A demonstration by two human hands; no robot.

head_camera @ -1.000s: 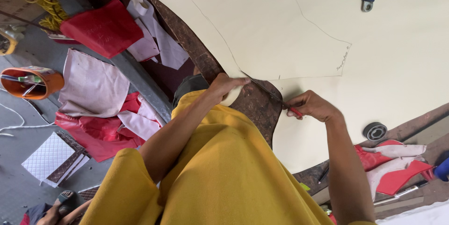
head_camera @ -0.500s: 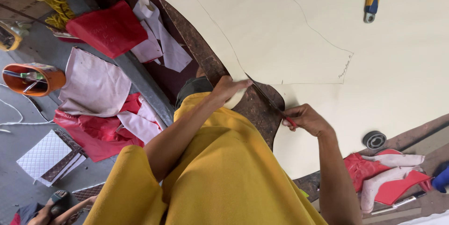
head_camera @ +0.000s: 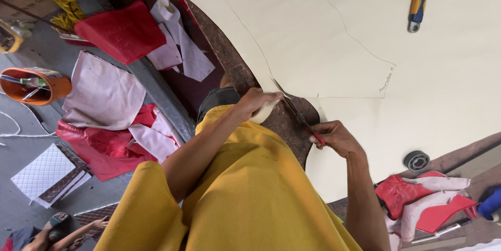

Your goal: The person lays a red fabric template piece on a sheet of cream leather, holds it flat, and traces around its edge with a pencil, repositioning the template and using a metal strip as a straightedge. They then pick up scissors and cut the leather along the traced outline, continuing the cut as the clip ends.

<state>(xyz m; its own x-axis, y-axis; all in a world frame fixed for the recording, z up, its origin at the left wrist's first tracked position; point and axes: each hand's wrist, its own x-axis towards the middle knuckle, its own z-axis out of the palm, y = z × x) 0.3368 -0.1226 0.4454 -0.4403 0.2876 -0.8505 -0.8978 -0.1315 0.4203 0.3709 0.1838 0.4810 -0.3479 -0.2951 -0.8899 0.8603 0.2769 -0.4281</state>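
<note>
My right hand (head_camera: 334,137) pinched scissors (head_camera: 302,120) cutting the cream sheet (head_camera: 323,37); left hand (head_camera: 255,102) gripped its cut edge.

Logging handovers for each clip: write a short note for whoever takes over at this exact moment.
Left hand pinches the cut edge of the cream sheet, lifting it off the brown table.
Right hand grips red-handled scissors, blades at the sheet's edge beside a drawn pattern line.
Done: the cut has reached the left fingers.
Left: the drawn outline farther up the sheet is uncut.
A blue-yellow tool lies on the sheet.
</note>
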